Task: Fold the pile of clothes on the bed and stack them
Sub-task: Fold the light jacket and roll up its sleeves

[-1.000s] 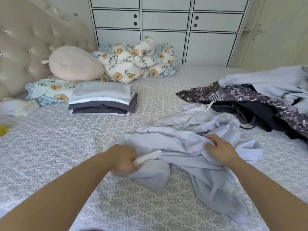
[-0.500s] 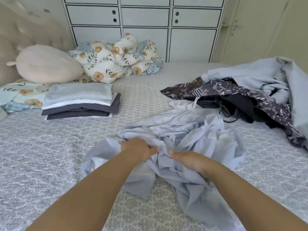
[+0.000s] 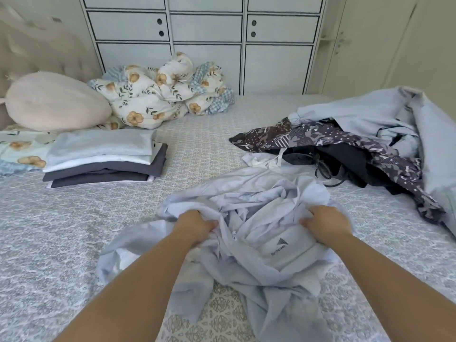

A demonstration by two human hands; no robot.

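Gripping bunched folds of the crumpled pale-blue thin-fabric jacket (image 3: 249, 218), left hand (image 3: 196, 225) and right hand (image 3: 325, 224) risk spreading it twisted: tangled layers lie between them.

Both bare forearms reach forward from the lower edge of the view, converging slightly toward the middle. The left hand (image 3: 195, 227) is seen from the back, knuckles up, its fingers curled down and its thumb pressed inward, gripping a bunch of the pale blue garment (image 3: 266, 198). The right hand (image 3: 327, 224) sits level with it and well apart, also back-up, fingers bent and closed on a fold of the same garment, thumb pointing toward the left hand. Both wrists are straight.
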